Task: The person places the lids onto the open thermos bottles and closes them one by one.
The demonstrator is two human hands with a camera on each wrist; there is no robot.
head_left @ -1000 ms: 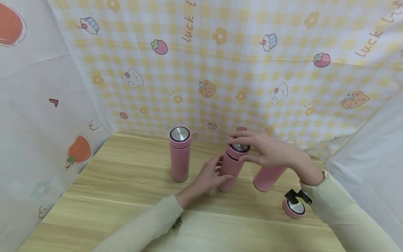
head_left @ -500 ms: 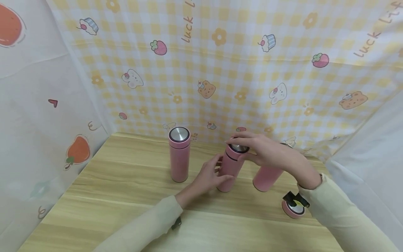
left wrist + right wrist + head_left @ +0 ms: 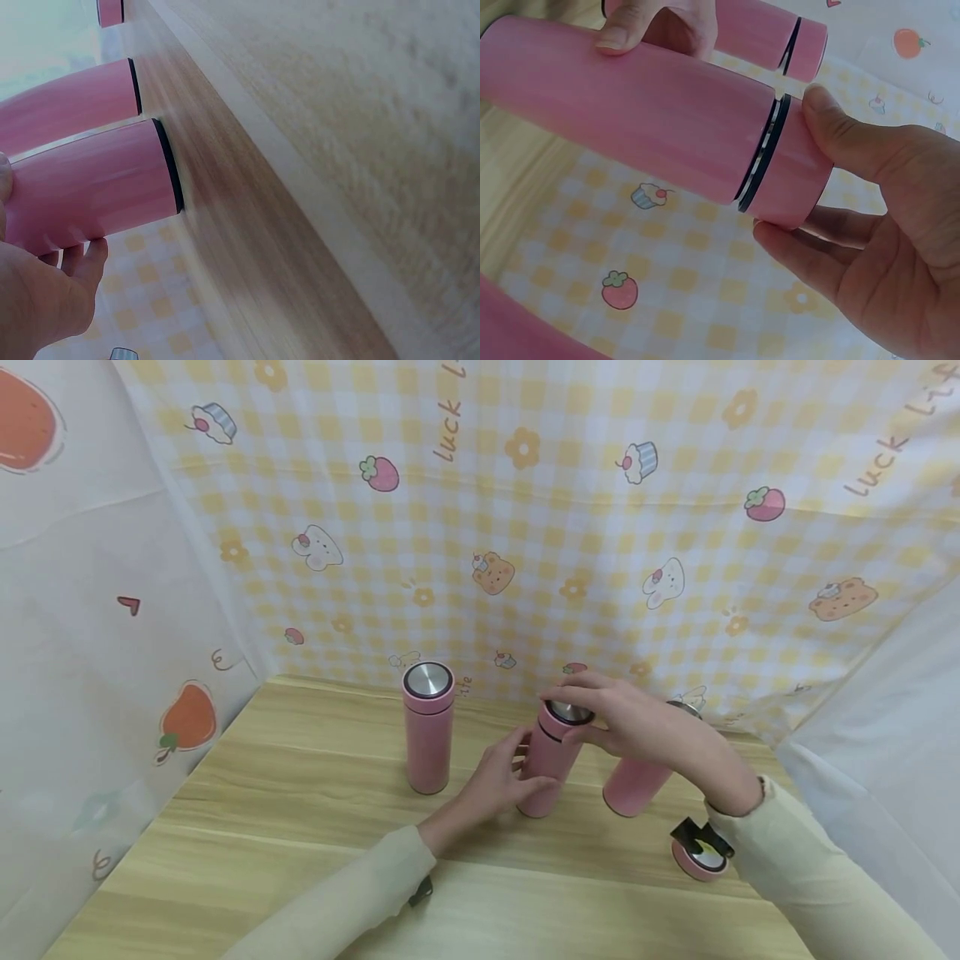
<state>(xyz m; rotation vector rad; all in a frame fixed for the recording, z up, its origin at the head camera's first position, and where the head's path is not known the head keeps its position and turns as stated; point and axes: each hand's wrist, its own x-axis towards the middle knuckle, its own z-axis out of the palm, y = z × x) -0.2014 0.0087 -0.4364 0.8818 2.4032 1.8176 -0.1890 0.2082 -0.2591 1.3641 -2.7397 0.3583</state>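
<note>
A pink thermos (image 3: 546,768) stands on the table between both hands. Its lower body is gripped by my left hand (image 3: 491,785), thumb on the near side and fingers on the other. From above, my right hand (image 3: 637,718) holds the thermos cap (image 3: 791,165) between thumb and fingers. The right wrist view shows a narrow gap with a silvery strip between cap and body. To the right a second thermos (image 3: 636,787) stands partly hidden behind my right hand and forearm. A loose pink cap (image 3: 692,863) with a steel top lies nearer, by the right sleeve.
Another pink thermos (image 3: 428,743), capped with a steel-topped lid, stands upright left of my left hand. The wooden table (image 3: 300,810) ends at a yellow checked cloth (image 3: 450,527) behind. White printed cloth (image 3: 97,652) hangs along the left side.
My right hand and wrist have turned and shifted slightly at the cap, uncovering more of the right thermos's top edge. My left hand and the thermos stay in place.
</note>
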